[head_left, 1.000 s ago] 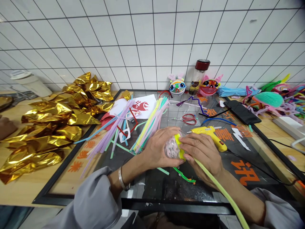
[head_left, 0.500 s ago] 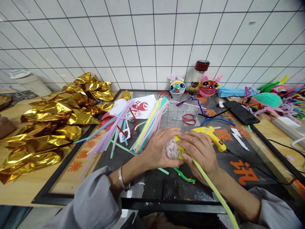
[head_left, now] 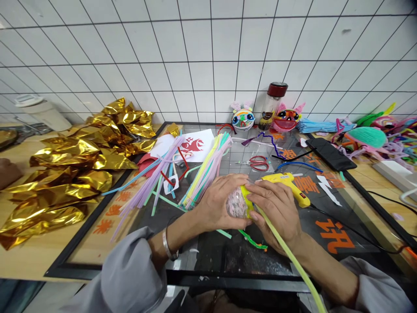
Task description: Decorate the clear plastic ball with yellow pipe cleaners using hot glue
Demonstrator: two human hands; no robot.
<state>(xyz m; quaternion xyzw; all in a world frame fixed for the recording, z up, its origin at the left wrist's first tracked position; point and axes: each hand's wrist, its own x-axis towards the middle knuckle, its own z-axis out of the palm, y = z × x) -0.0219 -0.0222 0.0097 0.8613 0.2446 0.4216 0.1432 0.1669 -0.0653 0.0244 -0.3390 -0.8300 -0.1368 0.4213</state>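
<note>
In the head view, your left hand (head_left: 215, 204) is closed around the clear ball (head_left: 237, 204), probably to keep it steady, above the dark board (head_left: 211, 250). Your right hand (head_left: 276, 211) presses its fingers on the yellow strip (head_left: 284, 244) at the ball's side, it seems so that the strip lies tight; its long end passes your right forearm. The glue gun (head_left: 288, 184) lies just beyond this hand, perhaps for easy reach.

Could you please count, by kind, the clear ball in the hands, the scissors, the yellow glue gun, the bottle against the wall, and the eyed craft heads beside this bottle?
Clear ball: 1
Scissors: 1
Glue gun: 1
Bottle: 1
Eyed craft heads: 2
Total: 6
</note>
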